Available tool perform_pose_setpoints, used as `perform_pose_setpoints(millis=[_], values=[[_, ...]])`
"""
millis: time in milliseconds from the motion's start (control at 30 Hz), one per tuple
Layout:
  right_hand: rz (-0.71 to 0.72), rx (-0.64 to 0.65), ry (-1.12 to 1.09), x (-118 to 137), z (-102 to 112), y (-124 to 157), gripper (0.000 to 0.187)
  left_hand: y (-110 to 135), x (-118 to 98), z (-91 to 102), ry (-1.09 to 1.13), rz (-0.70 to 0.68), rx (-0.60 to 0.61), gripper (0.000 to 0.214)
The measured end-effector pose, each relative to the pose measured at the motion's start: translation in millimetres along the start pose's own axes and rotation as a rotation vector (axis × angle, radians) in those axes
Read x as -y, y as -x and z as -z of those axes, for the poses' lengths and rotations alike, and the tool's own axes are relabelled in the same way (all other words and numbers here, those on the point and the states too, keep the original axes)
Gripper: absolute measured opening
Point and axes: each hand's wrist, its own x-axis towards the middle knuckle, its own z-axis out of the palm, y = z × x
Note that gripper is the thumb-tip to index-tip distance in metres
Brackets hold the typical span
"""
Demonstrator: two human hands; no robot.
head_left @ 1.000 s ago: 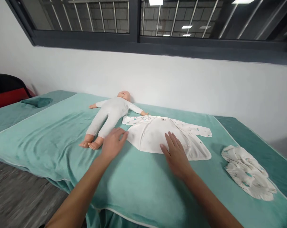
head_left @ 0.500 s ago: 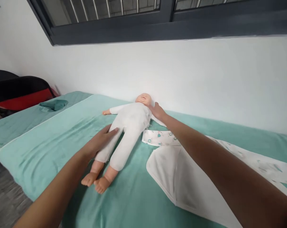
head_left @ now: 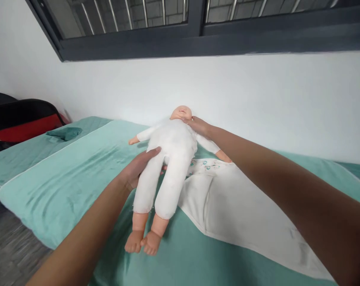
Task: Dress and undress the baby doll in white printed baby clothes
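Observation:
A baby doll (head_left: 170,155) in a white bodysuit is raised off the teal towel (head_left: 63,174) on the bed, head toward the wall. My left hand (head_left: 139,167) grips it under the hip and upper leg. Behind the doll's neck and shoulder, my right hand (head_left: 197,125) holds it with the fingers partly hidden. An opened white baby garment (head_left: 227,206) with a printed lining lies flat just right of the doll, under my right forearm.
A white wall runs along the far edge of the bed, with a dark window frame (head_left: 197,37) above. A black and red chair (head_left: 22,119) stands at the left. A bunched teal cloth (head_left: 63,133) lies at the bed's far left.
My hands left the garment and went to the doll. Since half a second ago the doll has been lifted and shifted right, its arm now over the garment's edge.

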Motion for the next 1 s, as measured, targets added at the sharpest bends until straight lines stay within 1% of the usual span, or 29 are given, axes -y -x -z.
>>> perform_pose_setpoints(millis=[133, 233, 333, 400, 467, 567, 667, 733, 833, 933, 1000], values=[[-0.021, -0.106, 0.061, 21.8, 63.9, 56.5, 0.051, 27.5, -5.1, -63.9, 0.054, -0.057, 0.076, 0.054], [-0.025, -0.15, 0.114, 23.6, 111.9, 101.0, 0.051, 44.2, 2.4, -116.2, 0.1, -0.069, 0.144, 0.06], [-0.024, -0.152, 0.133, 8.0, 146.9, 142.0, 0.051, 58.3, 21.3, -163.1, 0.106, -0.057, 0.194, 0.063], [-0.027, -0.156, 0.131, -10.2, 160.8, 165.2, 0.051, 65.7, 38.2, -187.7, 0.099, -0.046, 0.221, 0.064], [-0.046, -0.188, 0.138, -30.8, 167.8, 183.3, 0.054, 70.3, 55.6, -205.0, 0.103, -0.026, 0.244, 0.066], [-0.106, -0.242, 0.145, -59.7, 169.6, 197.6, 0.059, 70.9, 78.2, -216.6, 0.096, -0.007, 0.26, 0.07], [-0.142, -0.229, 0.137, -80.8, 167.3, 196.9, 0.062, 65.9, 92.9, -216.8, 0.083, -0.02, 0.263, 0.073], [-0.166, -0.21, 0.147, -90.3, 166.0, 190.9, 0.066, 62.4, 98.0, -215.5, 0.088, 0.002, 0.243, 0.073], [-0.192, -0.17, 0.162, -99.9, 164.6, 179.7, 0.076, 60.4, 100.9, -215.5, 0.107, 0.071, 0.188, 0.07], [-0.22, -0.127, 0.203, -108.3, 163.6, 172.2, 0.084, 63.2, 102.8, -216.2, 0.123, 0.102, 0.143, 0.065], [-0.257, -0.115, 0.269, -113.6, 164.6, 171.0, 0.094, 66.9, 105.1, -214.7, 0.118, 0.108, 0.122, 0.063]])
